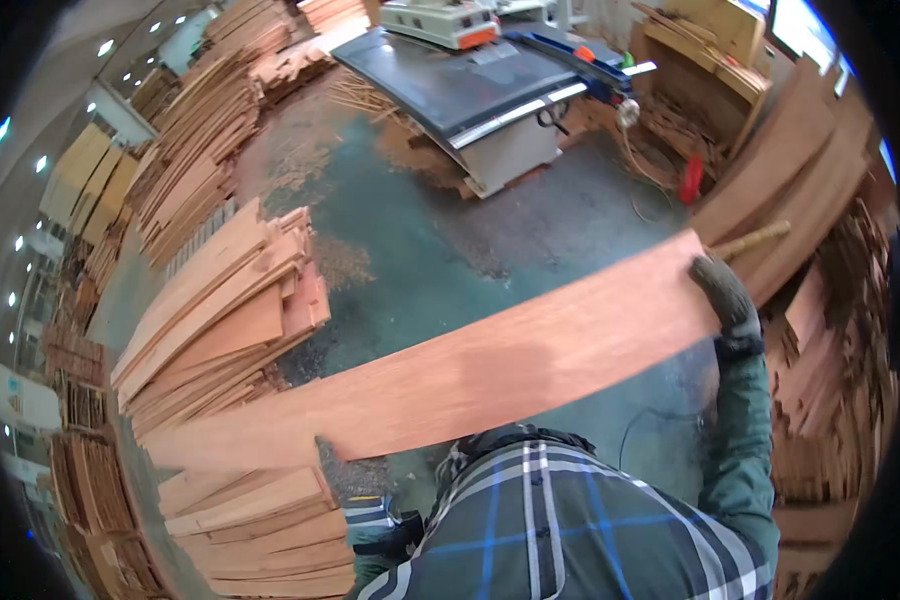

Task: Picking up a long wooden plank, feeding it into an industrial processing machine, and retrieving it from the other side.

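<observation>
A long reddish-brown wooden board (510,365) stretches slantwise in front of me, its right end raised. My right hand (727,293), in a dark grey glove, is closed on the board's right end. My left hand (357,477) is at the lower edge near the left end; a dark gloved thumb shows over the wood, and the other fingers are hidden. The board's left end lies over or just above a stack of similar boards (220,310). Just past my right hand, a thin wooden stick (755,240) shows.
More boards (260,535) are piled at the lower left. Ahead stands a table saw (450,90) with a dark flat top. Large curved-looking planks (780,150) lean at the right, above stacked offcuts (820,370). A cable (635,430) lies on the green floor (400,260).
</observation>
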Action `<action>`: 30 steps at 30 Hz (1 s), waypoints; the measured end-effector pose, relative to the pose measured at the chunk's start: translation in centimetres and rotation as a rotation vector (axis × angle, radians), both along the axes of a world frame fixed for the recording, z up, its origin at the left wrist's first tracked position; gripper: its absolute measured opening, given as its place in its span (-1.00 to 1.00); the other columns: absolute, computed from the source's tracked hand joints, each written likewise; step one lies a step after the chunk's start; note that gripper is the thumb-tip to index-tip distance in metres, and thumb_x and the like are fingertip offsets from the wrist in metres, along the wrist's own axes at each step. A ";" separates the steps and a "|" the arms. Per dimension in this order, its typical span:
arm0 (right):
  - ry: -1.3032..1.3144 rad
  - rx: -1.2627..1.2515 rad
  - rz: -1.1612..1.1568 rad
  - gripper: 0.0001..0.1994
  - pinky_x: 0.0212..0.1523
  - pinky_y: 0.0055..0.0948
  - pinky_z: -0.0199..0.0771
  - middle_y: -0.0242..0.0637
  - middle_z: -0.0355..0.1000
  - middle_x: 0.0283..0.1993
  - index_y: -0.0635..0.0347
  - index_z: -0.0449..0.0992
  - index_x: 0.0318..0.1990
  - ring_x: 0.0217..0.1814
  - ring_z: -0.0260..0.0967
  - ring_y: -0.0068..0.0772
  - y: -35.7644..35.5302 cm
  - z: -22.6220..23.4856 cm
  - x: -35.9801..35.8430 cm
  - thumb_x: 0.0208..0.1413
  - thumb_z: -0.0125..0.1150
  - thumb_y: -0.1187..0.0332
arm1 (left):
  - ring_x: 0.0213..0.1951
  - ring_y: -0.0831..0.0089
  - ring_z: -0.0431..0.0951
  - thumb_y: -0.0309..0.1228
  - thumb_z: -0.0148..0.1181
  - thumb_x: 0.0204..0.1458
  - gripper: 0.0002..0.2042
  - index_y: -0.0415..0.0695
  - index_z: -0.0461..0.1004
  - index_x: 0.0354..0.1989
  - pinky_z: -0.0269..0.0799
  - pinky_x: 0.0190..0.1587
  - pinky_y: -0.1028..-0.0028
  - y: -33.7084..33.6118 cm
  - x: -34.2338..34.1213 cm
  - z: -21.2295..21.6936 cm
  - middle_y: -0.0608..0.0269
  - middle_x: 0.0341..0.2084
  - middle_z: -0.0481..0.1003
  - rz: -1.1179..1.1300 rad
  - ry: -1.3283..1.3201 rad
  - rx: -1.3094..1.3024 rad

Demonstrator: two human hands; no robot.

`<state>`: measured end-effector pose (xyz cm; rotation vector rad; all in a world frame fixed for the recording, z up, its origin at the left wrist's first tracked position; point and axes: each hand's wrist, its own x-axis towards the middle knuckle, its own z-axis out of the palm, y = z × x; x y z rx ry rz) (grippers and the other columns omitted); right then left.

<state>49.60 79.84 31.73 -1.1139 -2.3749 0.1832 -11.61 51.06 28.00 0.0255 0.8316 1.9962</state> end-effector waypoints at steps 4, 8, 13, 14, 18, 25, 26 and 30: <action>0.029 -0.215 -0.314 -0.62 0.38 -0.33 0.20 -0.15 0.34 0.28 0.28 0.40 0.21 0.33 0.26 -0.27 1.8 -4.9 6.1 0.28 -0.13 0.45 | 0.16 0.10 0.37 -0.07 0.04 0.20 -0.43 -0.14 0.19 0.29 0.33 0.20 0.04 10.6 -0.4 1.1 0.04 0.20 0.31 -0.082 0.008 0.031; 0.291 -0.333 -0.500 -0.64 0.35 -0.38 0.23 -0.16 0.39 0.24 0.31 0.41 0.20 0.29 0.31 -0.29 0.1 -6.0 7.3 0.30 -0.01 0.41 | 0.17 0.10 0.36 -0.29 0.23 0.09 -0.41 -0.16 0.18 0.28 0.32 0.23 0.07 21.5 0.4 3.5 0.04 0.16 0.34 -0.203 0.000 0.011; 1.439 -0.777 -0.723 -0.57 0.20 -0.41 0.36 -0.27 0.37 0.22 0.29 0.36 0.24 0.17 0.33 -0.43 -6.2 -2.7 2.3 0.36 -0.04 0.19 | 0.20 0.11 0.33 -0.36 0.27 0.05 -0.40 -0.20 0.18 0.26 0.25 0.29 0.09 32.1 2.5 4.6 0.04 0.16 0.34 -0.490 -0.087 0.001; 1.624 -0.806 -0.765 -0.55 0.20 -0.40 0.34 -0.26 0.36 0.23 0.30 0.35 0.24 0.18 0.32 -0.42 -7.1 -2.4 0.9 0.35 -0.03 0.17 | 0.21 0.12 0.32 -0.35 0.27 0.06 -0.40 -0.20 0.19 0.26 0.23 0.30 0.08 34.1 2.9 4.4 0.05 0.16 0.34 -0.556 -0.108 -0.019; 1.516 -0.698 -1.065 -0.46 0.24 -0.35 0.30 -0.21 0.32 0.25 0.33 0.30 0.26 0.22 0.27 -0.35 -8.3 -1.7 -1.7 0.30 -0.01 0.08 | 0.16 0.13 0.38 -0.34 0.26 0.10 -0.46 -0.22 0.24 0.22 0.33 0.24 0.06 40.0 6.0 2.7 0.04 0.13 0.37 -0.780 -0.184 -0.080; 1.429 -0.640 -1.306 -0.29 0.29 -0.27 0.23 -0.12 0.26 0.30 0.39 0.22 0.29 0.29 0.20 -0.23 -8.9 -1.6 -0.5 0.21 0.03 -0.07 | 0.06 0.11 0.48 -0.36 0.21 0.16 -0.56 -0.24 0.28 0.17 0.51 0.08 0.07 47.2 15.3 -1.0 -0.02 0.06 0.41 -1.053 -0.236 -0.350; 1.414 -0.640 -1.341 -0.27 0.30 -0.26 0.22 -0.11 0.25 0.31 0.40 0.21 0.29 0.30 0.19 -0.22 -9.0 -1.7 0.0 0.20 0.03 -0.10 | 0.07 0.11 0.47 -0.36 0.20 0.17 -0.56 -0.25 0.28 0.17 0.51 0.09 0.07 47.8 16.5 -1.4 -0.02 0.06 0.41 -1.086 -0.246 -0.367; 1.358 -0.649 -1.441 -0.17 0.33 -0.21 0.17 -0.06 0.21 0.33 0.43 0.17 0.31 0.34 0.15 -0.15 -9.2 -1.5 2.7 0.15 0.06 -0.18 | 0.14 0.06 0.41 -0.34 0.21 0.16 -0.52 -0.28 0.25 0.19 0.43 0.17 0.03 51.5 20.7 -2.8 -0.07 0.12 0.38 -1.125 -0.218 -0.399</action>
